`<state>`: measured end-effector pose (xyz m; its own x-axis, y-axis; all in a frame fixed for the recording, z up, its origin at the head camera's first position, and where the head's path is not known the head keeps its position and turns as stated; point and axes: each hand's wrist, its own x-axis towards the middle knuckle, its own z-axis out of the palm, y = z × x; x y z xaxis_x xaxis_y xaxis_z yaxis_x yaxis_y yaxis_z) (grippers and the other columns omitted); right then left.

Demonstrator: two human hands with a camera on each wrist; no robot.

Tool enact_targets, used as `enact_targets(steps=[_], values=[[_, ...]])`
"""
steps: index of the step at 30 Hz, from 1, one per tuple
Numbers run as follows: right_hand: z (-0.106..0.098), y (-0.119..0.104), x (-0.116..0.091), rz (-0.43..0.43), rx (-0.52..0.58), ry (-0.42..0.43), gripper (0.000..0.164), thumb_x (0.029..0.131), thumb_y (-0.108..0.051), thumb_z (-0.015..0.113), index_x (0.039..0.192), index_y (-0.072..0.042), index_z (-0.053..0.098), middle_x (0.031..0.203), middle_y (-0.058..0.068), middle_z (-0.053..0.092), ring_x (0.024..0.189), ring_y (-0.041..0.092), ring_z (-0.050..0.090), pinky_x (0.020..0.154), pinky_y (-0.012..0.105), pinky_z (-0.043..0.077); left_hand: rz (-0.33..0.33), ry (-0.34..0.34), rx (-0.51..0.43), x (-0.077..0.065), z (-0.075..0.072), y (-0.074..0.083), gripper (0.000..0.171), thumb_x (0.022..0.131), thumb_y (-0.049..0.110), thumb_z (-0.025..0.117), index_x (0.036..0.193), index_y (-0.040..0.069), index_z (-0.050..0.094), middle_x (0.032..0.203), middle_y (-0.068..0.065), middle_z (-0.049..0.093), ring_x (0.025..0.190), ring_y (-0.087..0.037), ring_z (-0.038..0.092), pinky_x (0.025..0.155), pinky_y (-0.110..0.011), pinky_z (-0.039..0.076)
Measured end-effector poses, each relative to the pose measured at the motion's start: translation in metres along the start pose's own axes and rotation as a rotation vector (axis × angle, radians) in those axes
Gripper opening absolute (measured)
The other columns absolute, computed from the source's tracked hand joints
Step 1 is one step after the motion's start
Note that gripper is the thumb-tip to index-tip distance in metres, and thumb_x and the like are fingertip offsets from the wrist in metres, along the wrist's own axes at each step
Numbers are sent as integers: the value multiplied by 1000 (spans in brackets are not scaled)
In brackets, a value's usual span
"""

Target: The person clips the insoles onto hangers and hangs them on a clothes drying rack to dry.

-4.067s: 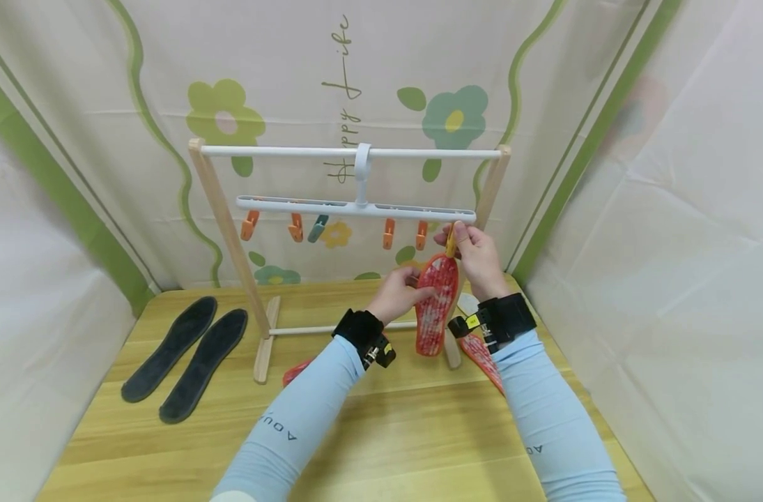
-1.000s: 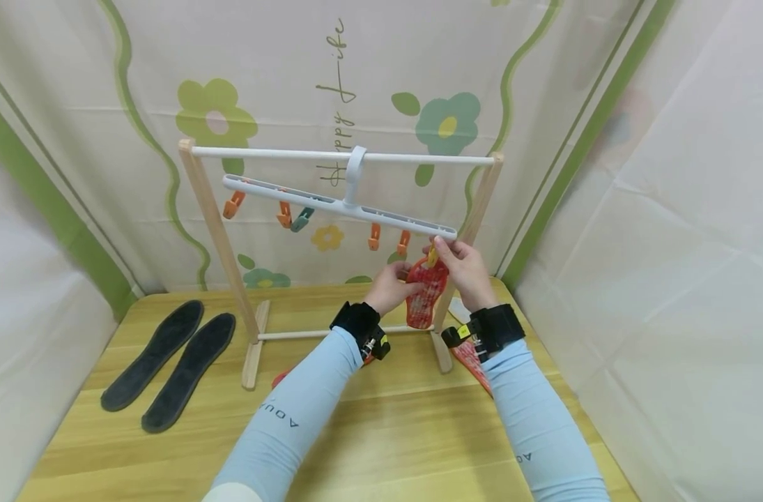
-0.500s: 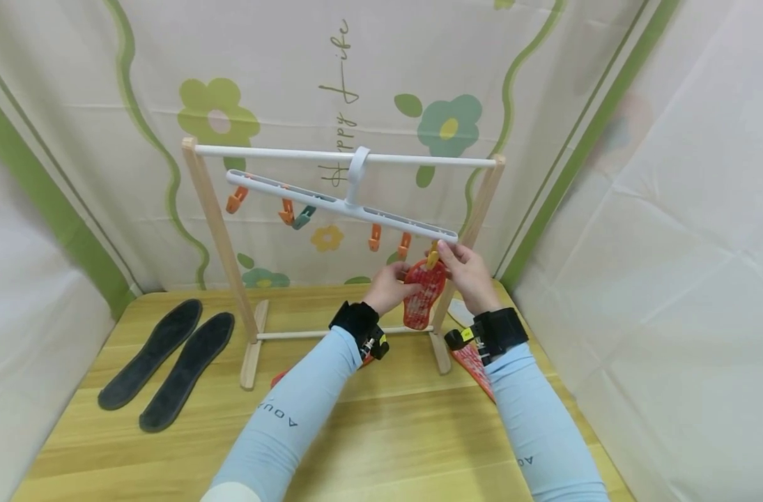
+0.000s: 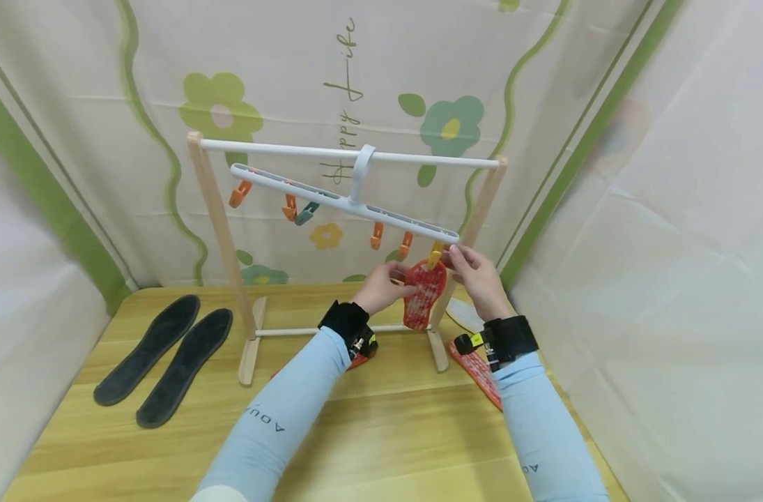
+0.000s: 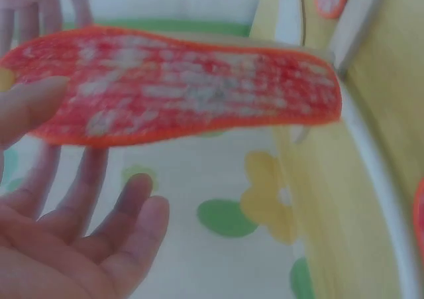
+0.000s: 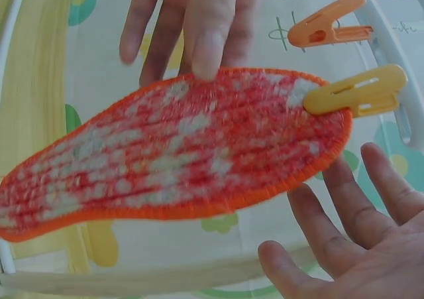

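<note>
A red-and-white insole with an orange edge [image 4: 424, 301] hangs from a yellow clip [image 4: 435, 256] at the right end of a white hanger [image 4: 331, 201]. My left hand [image 4: 380, 287] pinches its left edge, thumb in front and fingers behind. Beside the clip is my right hand [image 4: 478, 280]; in the right wrist view its fingers [image 6: 354, 213] spread loosely below the insole's edge, not holding the clip. That clip [image 6: 358, 95] bites the insole's wide end. The hanger tilts down to the right.
A wooden rack [image 4: 224, 244] carries the hanger on its white top rod [image 4: 281, 148]. Several orange clips [image 4: 376, 237] and a teal clip [image 4: 306, 213] hang from it. Two black insoles [image 4: 183, 369] lie left. Another red insole [image 4: 478, 373] and a white one [image 4: 464, 315] lie right.
The right hand has let go of the yellow clip and moved slightly right. The hanger, roughly level at first, now slopes down on the right. The left hand keeps its hold on the insole.
</note>
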<state>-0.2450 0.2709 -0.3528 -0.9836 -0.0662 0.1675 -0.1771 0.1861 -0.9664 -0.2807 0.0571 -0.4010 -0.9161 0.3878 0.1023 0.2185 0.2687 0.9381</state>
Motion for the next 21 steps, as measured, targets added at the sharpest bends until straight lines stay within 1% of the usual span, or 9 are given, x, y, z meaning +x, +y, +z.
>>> enact_targets(steps=[2, 5, 8, 12, 14, 17, 21], values=[[-3, 3, -3, -12, 0, 5, 63, 99, -49, 53, 141, -3, 51, 133, 21, 57, 128, 33, 50, 109, 55, 34, 11, -2, 20, -6, -5, 1, 42, 91, 17, 74, 128, 5, 58, 124, -11, 61, 115, -28, 57, 94, -37, 50], [-7, 8, -9, -23, 3, 21, 62, 99, -49, 53, 140, -2, 51, 133, 22, 57, 128, 34, 51, 109, 56, 34, 36, 16, 50, -16, -13, 2, 47, 91, 15, 74, 132, 3, 56, 130, -13, 58, 121, -29, 53, 100, -38, 45], [-11, 14, -16, -22, -8, 41, 63, 100, -50, 52, 140, -1, 51, 134, 21, 57, 128, 33, 50, 109, 55, 35, 47, 38, 75, -26, -21, -1, 49, 91, 14, 74, 135, 2, 54, 132, -13, 57, 123, -29, 52, 103, -39, 43], [-14, 23, -24, -8, -12, 74, 65, 100, -51, 50, 141, -1, 49, 137, 21, 55, 129, 31, 50, 109, 53, 36, 33, 60, 67, -42, -31, -8, 50, 91, 16, 74, 136, 5, 54, 131, -11, 58, 122, -28, 52, 103, -40, 43], [-16, 28, -29, -1, -9, 98, 66, 100, -51, 49, 141, 0, 48, 137, 21, 54, 128, 31, 50, 108, 53, 36, 15, 72, 50, -52, -35, -12, 51, 91, 19, 74, 136, 8, 55, 131, -9, 58, 121, -26, 52, 102, -40, 44], [-17, 34, -37, 11, -2, 129, 65, 101, -50, 48, 141, 1, 47, 137, 21, 54, 128, 30, 50, 109, 54, 35, -5, 94, 21, -69, -41, -19, 50, 92, 20, 74, 137, 8, 55, 130, -8, 58, 121, -27, 51, 102, -42, 43], [-17, 41, -53, 31, 21, 169, 61, 102, -46, 48, 140, 0, 48, 136, 21, 55, 129, 30, 50, 110, 52, 34, -34, 140, 9, -96, -49, -31, 48, 91, 21, 74, 134, 9, 56, 127, -7, 59, 120, -28, 52, 101, -43, 45]])
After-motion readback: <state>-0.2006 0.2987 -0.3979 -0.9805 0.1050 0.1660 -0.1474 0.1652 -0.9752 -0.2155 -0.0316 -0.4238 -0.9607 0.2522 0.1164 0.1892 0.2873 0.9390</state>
